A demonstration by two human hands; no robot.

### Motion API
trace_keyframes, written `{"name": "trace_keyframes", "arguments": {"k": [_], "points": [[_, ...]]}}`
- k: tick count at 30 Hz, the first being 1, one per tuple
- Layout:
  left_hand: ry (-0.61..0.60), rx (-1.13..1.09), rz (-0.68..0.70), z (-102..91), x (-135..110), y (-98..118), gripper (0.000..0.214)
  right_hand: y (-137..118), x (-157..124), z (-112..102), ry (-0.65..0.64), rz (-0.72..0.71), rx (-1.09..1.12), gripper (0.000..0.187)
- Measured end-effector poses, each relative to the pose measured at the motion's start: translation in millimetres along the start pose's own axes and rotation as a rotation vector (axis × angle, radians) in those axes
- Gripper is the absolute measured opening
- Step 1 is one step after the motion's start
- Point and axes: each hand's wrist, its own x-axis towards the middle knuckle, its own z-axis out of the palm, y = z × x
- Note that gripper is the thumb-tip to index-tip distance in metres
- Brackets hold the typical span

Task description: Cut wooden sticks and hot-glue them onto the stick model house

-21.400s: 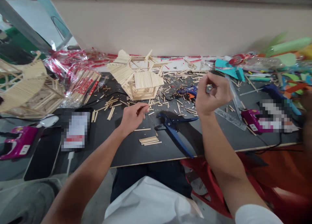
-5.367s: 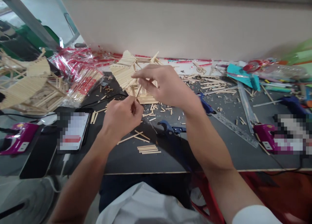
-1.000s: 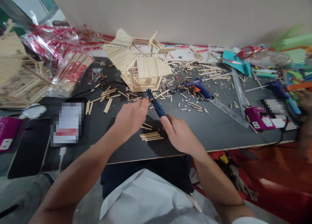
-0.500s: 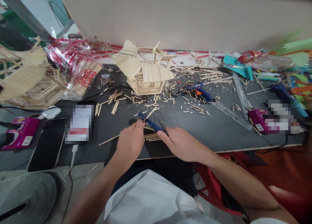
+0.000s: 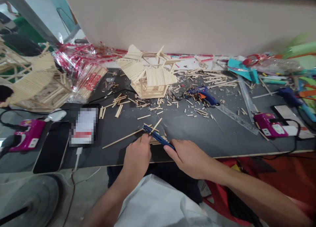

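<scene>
The right hand [image 5: 184, 154] grips a blue cutter [image 5: 160, 139] while the left hand [image 5: 138, 152] pinches a wooden stick [image 5: 157, 124] at its head, just ahead of both hands over the bench [image 5: 202, 135], likely lining up a cut, which needs the stick held steady.

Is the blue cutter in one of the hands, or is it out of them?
In hand: the right hand grips the blue cutter by its handle end.

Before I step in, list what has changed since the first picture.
The blue cutter, lying on the table at first, has moved left into the right hand. The left hand, drawn back, holds a stick to the cutter. The wooden model and glue gun stayed put.
</scene>
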Motion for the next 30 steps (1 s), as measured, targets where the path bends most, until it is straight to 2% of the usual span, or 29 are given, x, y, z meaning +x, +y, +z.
{"name": "trace_keyframes", "arguments": {"k": [5, 9, 13, 17, 20, 22, 25, 30], "points": [[0.084, -0.003, 0.02, 3.0, -2, -1, 0.024, 5, -3, 11, 0.041, 0.044, -0.059, 0.046], [0.163, -0.031, 0.098, -0.3, -8, -12, 0.026, 15, -9, 13, 0.029, 0.054, -0.127, 0.044], [0.323, -0.015, 0.174, -1.6, -7, -28, 0.025, 29, -18, 13, 0.076, 0.058, -0.068, 0.041], [0.37, 0.146, 0.219, -4.1, 0, -38, 0.025, 48, -25, 18, 0.248, 0.143, -0.076, 0.042], [0.387, 0.242, 0.226, -9.1, 4, -43, 0.024, 61, -26, 23, 0.453, 0.187, -0.216, 0.049], [0.396, 0.259, 0.242, -14.0, 8, -45, 0.024, 66, -25, 27, 0.531, 0.223, -0.324, 0.053], [0.418, 0.227, 0.288, -22.5, 23, -45, 0.024, 71, -21, 34, 0.559, 0.272, -0.439, 0.056], [0.429, 0.286, 0.394, -30.2, 72, -26, 0.025, 73, -16, 48, 0.661, 0.28, -0.5, 0.062]]}}
